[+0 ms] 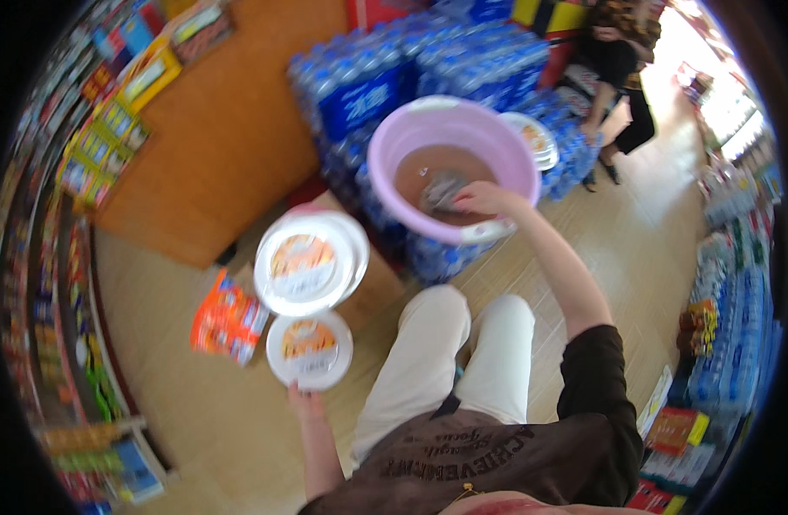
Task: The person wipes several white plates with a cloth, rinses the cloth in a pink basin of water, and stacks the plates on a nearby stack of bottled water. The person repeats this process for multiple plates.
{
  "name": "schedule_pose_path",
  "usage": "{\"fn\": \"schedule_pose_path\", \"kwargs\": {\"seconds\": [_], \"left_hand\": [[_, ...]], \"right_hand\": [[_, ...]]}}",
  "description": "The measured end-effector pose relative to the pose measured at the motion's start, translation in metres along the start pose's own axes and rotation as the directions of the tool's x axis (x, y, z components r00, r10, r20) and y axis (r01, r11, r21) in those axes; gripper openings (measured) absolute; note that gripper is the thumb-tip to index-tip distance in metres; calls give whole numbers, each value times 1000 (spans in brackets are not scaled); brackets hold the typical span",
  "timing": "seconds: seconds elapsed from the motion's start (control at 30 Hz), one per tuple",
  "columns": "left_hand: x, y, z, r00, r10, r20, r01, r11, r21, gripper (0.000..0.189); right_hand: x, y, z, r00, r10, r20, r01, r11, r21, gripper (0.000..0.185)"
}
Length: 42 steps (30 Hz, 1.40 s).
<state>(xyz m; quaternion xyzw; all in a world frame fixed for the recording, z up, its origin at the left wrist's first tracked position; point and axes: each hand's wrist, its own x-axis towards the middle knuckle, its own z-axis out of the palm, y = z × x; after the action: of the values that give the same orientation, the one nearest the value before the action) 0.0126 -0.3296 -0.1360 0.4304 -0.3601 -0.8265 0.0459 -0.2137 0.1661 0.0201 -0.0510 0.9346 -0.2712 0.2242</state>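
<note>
My right hand [483,198] reaches into a pink-purple plastic basin [387,187] of murky brownish water and holds a wet grey cloth [444,190]. The basin rests on shrink-wrapped packs of bottled water. On the left, my left hand [304,396] grips the near rim of a round white lidded container [310,354] with an orange printed label. Just beyond it sits a stack of similar containers [304,264]. One more such container [535,138] lies right of the basin, partly hidden behind its rim.
An orange plastic packet [223,318] lies left of the stack, near a cardboard box [375,277]. Beyond are bottled-water packs [362,84] and a wooden counter [239,129] with yellow packages. Stocked shelves [46,290] curve along the left; more goods line the right. A person [616,77] sits at the upper right.
</note>
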Motion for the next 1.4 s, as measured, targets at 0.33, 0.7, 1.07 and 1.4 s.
{"fn": "schedule_pose_path", "kwargs": {"seconds": [0.33,0.7,1.07,1.4], "left_hand": [[17,-16,-4,922,296,-248,-168,886,432,45],[-102,-7,208,52,705,708,-998,51,23,38],[-46,-75,490,467,-661,587,403,750,525,48],[8,-123,502,392,-519,760,386,842,377,31]], "right_hand": [[103,-5,29,995,68,66,-19,827,-563,55],[163,50,31,952,-78,-296,-14,955,-298,37],[77,-10,-18,904,30,-427,341,552,761,17],[91,-34,2,739,18,-673,201,949,245,29]]}}
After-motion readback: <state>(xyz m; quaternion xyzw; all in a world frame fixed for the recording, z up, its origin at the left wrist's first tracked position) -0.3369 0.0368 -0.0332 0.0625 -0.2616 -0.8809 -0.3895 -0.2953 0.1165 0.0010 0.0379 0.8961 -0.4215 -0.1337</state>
